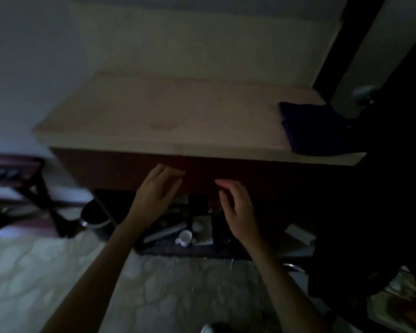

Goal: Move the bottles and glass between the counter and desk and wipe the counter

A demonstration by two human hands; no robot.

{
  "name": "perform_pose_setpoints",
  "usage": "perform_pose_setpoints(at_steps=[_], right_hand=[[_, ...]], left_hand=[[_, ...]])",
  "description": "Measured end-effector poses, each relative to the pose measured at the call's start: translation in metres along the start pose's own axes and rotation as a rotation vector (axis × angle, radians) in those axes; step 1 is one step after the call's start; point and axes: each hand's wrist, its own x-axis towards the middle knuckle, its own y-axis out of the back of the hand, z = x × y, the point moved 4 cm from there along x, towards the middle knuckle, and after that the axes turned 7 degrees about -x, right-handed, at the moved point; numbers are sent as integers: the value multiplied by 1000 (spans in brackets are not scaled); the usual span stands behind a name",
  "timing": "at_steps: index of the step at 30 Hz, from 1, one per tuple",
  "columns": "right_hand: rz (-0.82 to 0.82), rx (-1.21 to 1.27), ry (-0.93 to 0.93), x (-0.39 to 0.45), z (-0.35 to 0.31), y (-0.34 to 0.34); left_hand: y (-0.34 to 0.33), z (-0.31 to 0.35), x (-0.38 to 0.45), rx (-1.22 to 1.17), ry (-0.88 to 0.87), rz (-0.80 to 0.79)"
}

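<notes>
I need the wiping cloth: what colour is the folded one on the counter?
Dark purple-blue, though dim light blurs it; the head view shows the folded cloth.

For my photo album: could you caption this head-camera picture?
Two empty hands, left and right, hover before a counter bearing a dark cloth.

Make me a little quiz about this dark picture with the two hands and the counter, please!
1. True or false: the left hand is holding a bottle.
2. What lies on the right end of the counter? A) a glass B) a dark folded cloth C) a plate
3. Fill in: the right hand is open and ____.

Key: 1 false; 2 B; 3 empty
</notes>
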Motion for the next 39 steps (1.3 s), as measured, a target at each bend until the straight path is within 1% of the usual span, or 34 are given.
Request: perform_pose_setpoints(at_steps=[1, 2, 4, 5, 6, 8, 11, 14, 15, 16, 17, 20, 21, 23, 24, 26, 27, 29, 31, 32, 34, 36, 37, 39], right_hand=[[-87, 57, -77, -29, 8, -30], [-195, 113, -199, -64, 21, -62], [-478, 172, -438, -137, 48, -120], [-628, 155, -507, -171, 59, -142], [-765, 122, -537, -199, 66, -159], [-989, 62, -568, -236, 67, -186], [-1260, -29, -509, -255, 46, -241], [-1563, -148, -415, -277, 34, -320], [-1643, -190, -366, -281, 23, -345], [-1690, -224, -322, -280, 1, -364], [-1727, -247, -276, -276, -26, -380], [-1759, -271, -166, -263, -110, -419], [-1767, -261, -146, -261, -132, -432], [-1782, -252, -99, -259, -166, -458], [-1789, -261, -81, -258, -176, -471], [-1806, -320, -64, -255, -183, -495], [-1812, -356, -77, -253, -184, -506], [-1776, -424, -200, -244, -182, -525], [-1692, -465, -322, -228, -187, -543], [-1661, -501, -348, -218, -192, -553], [-1639, -586, -316, -201, -216, -575], [-1647, -614, -271, -187, -247, -608], [-1656, -613, -259, -183, -263, -630], [-1677, -630, -266, -177, -287, -682]], left_hand=[[0, -26, -32, -35, 129, -6], [1, -52, -69, -72, 294, -7], [5, -101, -155, -108, 664, 24], [7, -119, -202, -118, 843, 33], [10, -130, -251, -140, 1020, 54], [19, -137, -347, -247, 1321, 188], [33, -118, -472, -423, 1683, 516], [30, -79, -568, -489, 1902, 794], [26, -64, -594, -508, 1967, 862], [20, -51, -619, -540, 2018, 925], [14, -42, -638, -586, 2058, 981], [-9, -30, -680, -699, 2146, 1046], [-11, -31, -683, -758, 2153, 1108], [-5, -45, -688, -883, 2141, 1242], [3, -59, -694, -918, 2137, 1283], [33, -95, -712, -915, 2152, 1299], [57, -117, -720, -892, 2164, 1293], [126, -157, -722, -859, 2137, 1318], [216, -199, -713, -819, 2048, 1323], [260, -222, -713, -784, 1998, 1307], [344, -265, -714, -694, 1889, 1267], [417, -306, -716, -616, 1782, 1293], [446, -326, -718, -594, 1762, 1311], [486, -365, -726, -612, 1759, 1294]])
